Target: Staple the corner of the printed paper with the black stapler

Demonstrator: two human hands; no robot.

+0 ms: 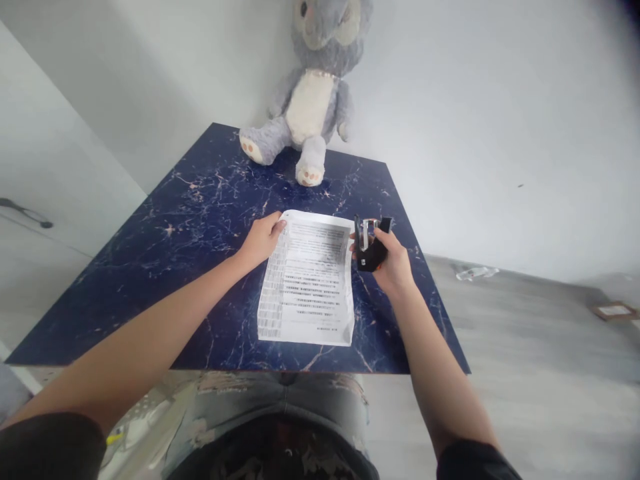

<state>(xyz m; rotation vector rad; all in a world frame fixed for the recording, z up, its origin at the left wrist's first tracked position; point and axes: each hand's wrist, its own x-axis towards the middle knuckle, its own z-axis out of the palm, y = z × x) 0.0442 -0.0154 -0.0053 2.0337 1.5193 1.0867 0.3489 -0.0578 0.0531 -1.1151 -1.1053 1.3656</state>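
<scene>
My left hand (265, 238) pinches the top left corner of a printed sheet of paper (313, 287), thumb on top. The sheet lies above the dark blue table with its edges slightly curled, and I cannot tell whether it is one page or a stack. My right hand (393, 260) grips a black stapler (373, 247) beside the paper's upper right edge. A silvery metal part shows between the stapler's two black arms, which point away from me. Some right fingertips come out on its left side, close to the paper.
A large grey plush toy (313, 100) sits at the table's far edge, against the wall. The blue marbled table (200, 220) narrows away from me. Clear plastic packaging (477, 273) and a brown box (615, 311) lie on the floor at right.
</scene>
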